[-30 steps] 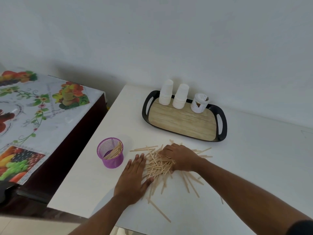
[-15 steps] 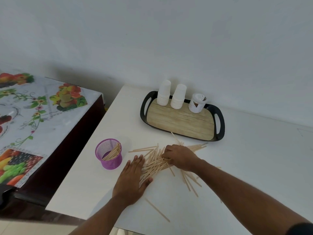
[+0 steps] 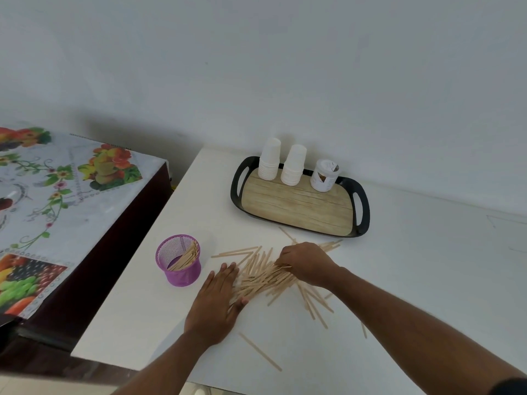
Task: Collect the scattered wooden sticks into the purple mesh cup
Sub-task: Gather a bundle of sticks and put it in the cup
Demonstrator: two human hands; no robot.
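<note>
our left hand lies flat with straight fingers against the left edge of the heap of thin pale wooden sticks on the white table. our right hand curls its fingers onto the heap's far side. left of the heap stands the round purple mesh cup, some sticks inside.

Left hand: lay flat, fingers straight, palm down.
Right hand: fingers curled downward, forearm extended.
</note>
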